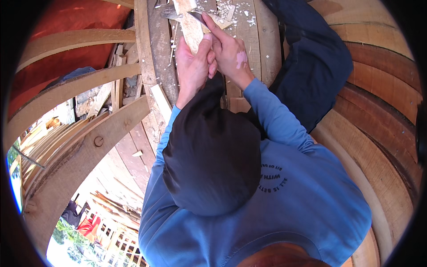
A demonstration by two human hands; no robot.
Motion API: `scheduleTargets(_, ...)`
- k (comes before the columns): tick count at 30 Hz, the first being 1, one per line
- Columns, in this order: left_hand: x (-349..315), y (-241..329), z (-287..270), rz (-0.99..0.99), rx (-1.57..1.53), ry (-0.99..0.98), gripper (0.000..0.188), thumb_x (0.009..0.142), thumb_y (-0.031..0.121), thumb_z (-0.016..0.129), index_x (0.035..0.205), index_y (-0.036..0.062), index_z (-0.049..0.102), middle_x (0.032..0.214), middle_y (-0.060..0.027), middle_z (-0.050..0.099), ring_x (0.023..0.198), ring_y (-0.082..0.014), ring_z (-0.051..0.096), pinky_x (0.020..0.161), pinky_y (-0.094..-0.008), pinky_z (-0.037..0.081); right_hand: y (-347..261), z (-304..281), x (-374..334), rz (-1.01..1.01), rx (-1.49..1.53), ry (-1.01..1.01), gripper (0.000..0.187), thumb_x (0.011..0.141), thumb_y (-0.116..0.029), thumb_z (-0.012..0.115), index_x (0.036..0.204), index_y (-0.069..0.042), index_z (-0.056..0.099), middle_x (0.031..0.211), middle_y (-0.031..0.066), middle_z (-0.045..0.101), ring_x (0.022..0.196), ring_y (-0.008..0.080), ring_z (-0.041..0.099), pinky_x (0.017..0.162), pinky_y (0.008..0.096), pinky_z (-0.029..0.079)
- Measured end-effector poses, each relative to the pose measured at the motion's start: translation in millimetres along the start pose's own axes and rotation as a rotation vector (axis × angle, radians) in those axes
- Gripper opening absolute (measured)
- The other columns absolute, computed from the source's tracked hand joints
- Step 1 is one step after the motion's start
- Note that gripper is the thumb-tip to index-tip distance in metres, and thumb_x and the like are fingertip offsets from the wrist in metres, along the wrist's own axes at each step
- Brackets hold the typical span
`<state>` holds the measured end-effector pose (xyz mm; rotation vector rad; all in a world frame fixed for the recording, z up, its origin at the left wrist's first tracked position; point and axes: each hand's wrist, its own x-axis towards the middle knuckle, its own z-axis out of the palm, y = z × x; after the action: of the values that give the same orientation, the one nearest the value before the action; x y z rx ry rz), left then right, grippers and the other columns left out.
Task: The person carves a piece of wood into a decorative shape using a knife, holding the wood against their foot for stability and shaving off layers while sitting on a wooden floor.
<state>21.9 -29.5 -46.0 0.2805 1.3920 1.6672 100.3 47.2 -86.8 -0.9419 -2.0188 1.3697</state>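
Near the top of the head view, a pale strip of wood point(192, 36) stands out from my closed left hand point(192, 64), its lower end in the fingers. Pressed close on its right is my right hand point(229, 53), closed, with the index finger stretched along a dark knife blade point(195, 17). The knife's handle is hidden in that hand. The blade lies against the right side of the strip. A greyish flat tip point(169, 12) shows on the strip's left; I cannot tell whether it belongs to the same knife. Both thumbs sit close together at the strip's lower end.
Pale shavings point(249, 18) litter the plank floor point(262, 44). My dark-trousered knee point(213, 160) rises below my hands, and the other leg point(311, 66) bends to the right. Curved wooden ribs point(84, 91) stand left, hull-like planks point(378, 75) right. An offcut point(161, 102) lies near my left forearm.
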Motion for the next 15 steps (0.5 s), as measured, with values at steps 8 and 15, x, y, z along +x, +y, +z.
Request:
scheduleTargets(8, 1.2, -1.8, 6.3, 0.054, -0.032, -0.032, 0.015, 0.105, 0.017, 0.058, 0.11, 0.0085, 0.047, 0.062, 0.0006, 0.048, 0.041, -0.0076, 0.041, 0.035, -0.0235, 0.03, -6.9, 5.0, -8.4, 0.022, 0.153, 0.0, 0.066, 0.099, 0.0, 0.049, 0.157, -0.03, 0.041, 0.06, 0.0049, 0.061, 0.048, 0.0123, 0.062, 0.048, 0.0283, 0.055)
scheduleTargets(15, 0.6, -1.6, 7.2, 0.063, -0.042, -0.03, 0.025, 0.102, 0.012, 0.062, 0.116, 0.006, 0.043, 0.064, -0.0022, 0.052, 0.041, -0.0085, 0.045, 0.034, -0.0244, 0.032, 1.6, 15.1, -7.2, 0.024, 0.166, 0.032, 0.07, 0.098, 0.003, 0.048, 0.159, -0.03, 0.037, 0.055, -0.001, 0.053, 0.044, 0.0061, 0.052, 0.042, 0.0251, 0.05)
